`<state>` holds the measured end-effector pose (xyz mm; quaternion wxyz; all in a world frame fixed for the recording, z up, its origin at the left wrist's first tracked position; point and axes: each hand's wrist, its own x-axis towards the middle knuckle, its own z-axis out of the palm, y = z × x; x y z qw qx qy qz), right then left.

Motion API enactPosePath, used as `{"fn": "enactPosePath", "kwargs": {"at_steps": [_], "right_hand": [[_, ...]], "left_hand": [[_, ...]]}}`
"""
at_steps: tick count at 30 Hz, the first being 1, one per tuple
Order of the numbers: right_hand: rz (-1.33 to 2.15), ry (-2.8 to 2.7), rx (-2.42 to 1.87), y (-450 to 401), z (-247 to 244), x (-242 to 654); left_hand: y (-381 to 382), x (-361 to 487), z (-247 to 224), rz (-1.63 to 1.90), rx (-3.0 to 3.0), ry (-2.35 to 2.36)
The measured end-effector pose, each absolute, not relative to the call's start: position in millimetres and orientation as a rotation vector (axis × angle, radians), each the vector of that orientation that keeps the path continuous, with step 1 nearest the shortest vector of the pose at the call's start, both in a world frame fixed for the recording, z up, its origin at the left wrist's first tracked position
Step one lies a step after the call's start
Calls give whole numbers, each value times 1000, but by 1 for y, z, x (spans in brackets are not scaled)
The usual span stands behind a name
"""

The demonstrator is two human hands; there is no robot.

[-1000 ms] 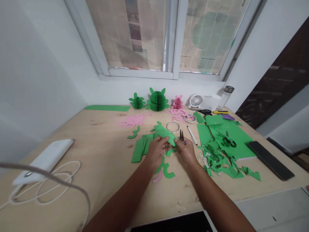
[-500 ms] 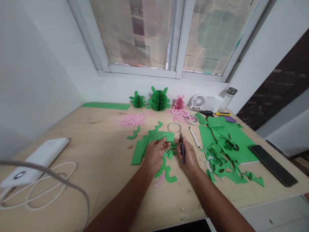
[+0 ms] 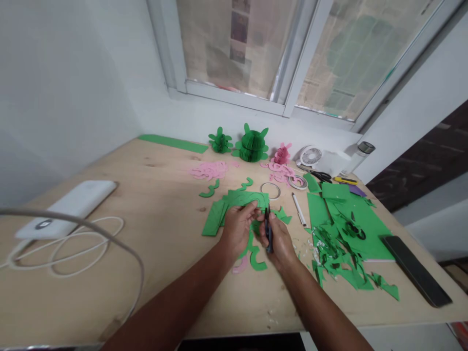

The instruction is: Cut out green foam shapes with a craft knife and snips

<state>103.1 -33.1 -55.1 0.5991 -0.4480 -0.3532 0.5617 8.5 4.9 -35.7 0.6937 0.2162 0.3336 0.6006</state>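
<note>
My left hand [image 3: 239, 225] is closed, its thumb and fingertips pinching a green paper piece [image 3: 252, 198] that has a curved outline on it. My right hand [image 3: 280, 239] grips small dark scissors [image 3: 269, 229], their blades pointing away from me and close to my left fingertips. Whether the blades touch the paper I cannot tell. More green sheets [image 3: 213, 219] lie left of my left hand. Below my hands are a wavy green cutout [image 3: 258, 259] and a pink cutout [image 3: 240, 266], partly covered.
Green scraps [image 3: 332, 258] and a black phone [image 3: 417, 270] lie to the right, near a white pen [image 3: 299, 209]. Pink cutouts [image 3: 209, 170] lie farther back. Along the wall stand green paper figures [image 3: 252, 144] and a small fan [image 3: 310, 156]. A white power bank [image 3: 69, 207] with cable sits left.
My view has turned and tilted. The scissors have come nearer my left hand and their blades look closer together. A green scrap now shows just beyond my right hand.
</note>
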Motion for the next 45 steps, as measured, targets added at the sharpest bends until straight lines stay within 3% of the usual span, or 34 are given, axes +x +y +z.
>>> {"fn": "enactPosePath", "kwargs": {"at_steps": [45], "right_hand": [[1354, -769, -947, -33, -54, 102]], "left_hand": [[-8, 18, -32, 1397, 485, 758]]}}
